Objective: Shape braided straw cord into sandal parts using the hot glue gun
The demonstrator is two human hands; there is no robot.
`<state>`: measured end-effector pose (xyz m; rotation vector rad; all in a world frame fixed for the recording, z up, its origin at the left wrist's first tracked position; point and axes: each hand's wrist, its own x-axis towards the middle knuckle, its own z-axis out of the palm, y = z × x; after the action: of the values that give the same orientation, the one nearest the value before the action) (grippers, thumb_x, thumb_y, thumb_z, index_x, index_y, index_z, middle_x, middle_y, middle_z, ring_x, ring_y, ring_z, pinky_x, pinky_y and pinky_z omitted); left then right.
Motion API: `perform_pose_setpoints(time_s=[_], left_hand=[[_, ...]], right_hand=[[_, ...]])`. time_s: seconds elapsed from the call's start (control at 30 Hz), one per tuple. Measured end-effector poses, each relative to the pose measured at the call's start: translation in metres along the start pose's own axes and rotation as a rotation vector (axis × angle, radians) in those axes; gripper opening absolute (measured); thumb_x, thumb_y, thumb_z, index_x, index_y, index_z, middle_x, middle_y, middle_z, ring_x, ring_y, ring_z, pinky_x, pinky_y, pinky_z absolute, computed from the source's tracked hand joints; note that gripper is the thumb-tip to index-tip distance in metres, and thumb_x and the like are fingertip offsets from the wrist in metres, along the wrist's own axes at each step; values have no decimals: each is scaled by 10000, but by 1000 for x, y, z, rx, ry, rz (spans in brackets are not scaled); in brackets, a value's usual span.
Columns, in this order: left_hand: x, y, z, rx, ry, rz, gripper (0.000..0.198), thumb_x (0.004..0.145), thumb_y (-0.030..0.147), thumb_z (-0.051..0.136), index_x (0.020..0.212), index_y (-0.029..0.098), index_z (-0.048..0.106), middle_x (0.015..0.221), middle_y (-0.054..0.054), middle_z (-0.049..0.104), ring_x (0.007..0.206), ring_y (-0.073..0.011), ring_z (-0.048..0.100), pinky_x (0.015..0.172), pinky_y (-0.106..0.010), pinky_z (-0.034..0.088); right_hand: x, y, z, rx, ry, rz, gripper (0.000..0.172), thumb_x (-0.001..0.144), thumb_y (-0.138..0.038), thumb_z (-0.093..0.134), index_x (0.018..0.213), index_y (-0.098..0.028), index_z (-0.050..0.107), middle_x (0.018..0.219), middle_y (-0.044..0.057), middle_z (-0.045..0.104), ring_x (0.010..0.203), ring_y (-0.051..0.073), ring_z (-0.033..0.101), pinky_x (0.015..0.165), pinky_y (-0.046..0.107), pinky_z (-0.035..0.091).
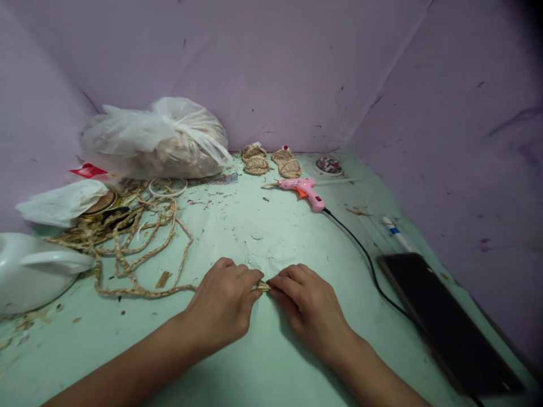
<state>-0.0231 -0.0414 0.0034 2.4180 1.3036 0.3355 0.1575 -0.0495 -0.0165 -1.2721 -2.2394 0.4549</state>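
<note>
My left hand [224,299] and my right hand [307,308] meet near the middle of the green table [263,237]. Between their fingertips is a small folded piece of braided straw [263,286], pinched from both sides. Most of that piece is hidden by the fingers. A long braided straw cord [146,293] lies in loose loops at the left and runs up to my left hand, passing out of sight behind it.
Beyond the hands lie a pink glue gun [311,195] with a black cable, two small straw slippers [255,160] and a dish of beads [328,165]. A phone [449,322] and marker [396,233] are right; a plastic bag [169,141] and white jug [38,271] left.
</note>
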Motion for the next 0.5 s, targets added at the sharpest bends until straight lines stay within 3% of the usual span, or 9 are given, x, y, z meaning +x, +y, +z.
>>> perform_pose_setpoints(time_s=[0.27, 0.33, 0.4, 0.43, 0.5], left_hand=[[2, 1, 2, -38, 41, -86, 408, 788, 222, 481, 1191, 170, 441, 716, -18, 612, 725, -195, 518, 715, -336, 391], [1, 6, 0, -15, -9, -142, 312, 778, 216, 486, 1086, 180, 517, 711, -25, 617, 733, -199, 535, 712, -334, 395], [-4, 15, -9, 32, -107, -155, 137, 765, 234, 505, 849, 177, 598, 687, -37, 624, 692, -195, 556, 714, -341, 398], [-7, 20, -15, 55, -180, -121, 128, 753, 266, 529, 710, 171, 603, 646, -41, 620, 644, -187, 561, 718, -349, 401], [-11, 26, -34, 45, -301, -42, 240, 723, 385, 575, 625, 168, 611, 673, -69, 633, 666, -205, 580, 658, -319, 416]], right_hand=[[3, -3, -1, 218, 58, 79, 121, 798, -151, 495, 815, -172, 613, 773, 52, 609, 720, 168, 530, 636, 293, 426], [3, -5, -3, 332, 71, 143, 111, 796, -182, 504, 789, -179, 614, 748, 42, 613, 701, 161, 545, 626, 279, 436], [1, -4, -5, 463, 92, 258, 112, 787, -246, 529, 754, -187, 618, 719, 32, 623, 668, 155, 565, 604, 259, 452], [-1, -2, -6, 521, 110, 337, 126, 775, -289, 548, 735, -192, 619, 705, 28, 630, 651, 154, 574, 584, 247, 458], [-5, 6, -5, 593, 53, 494, 175, 718, -375, 608, 743, -205, 639, 661, 19, 639, 571, 152, 572, 509, 228, 462]])
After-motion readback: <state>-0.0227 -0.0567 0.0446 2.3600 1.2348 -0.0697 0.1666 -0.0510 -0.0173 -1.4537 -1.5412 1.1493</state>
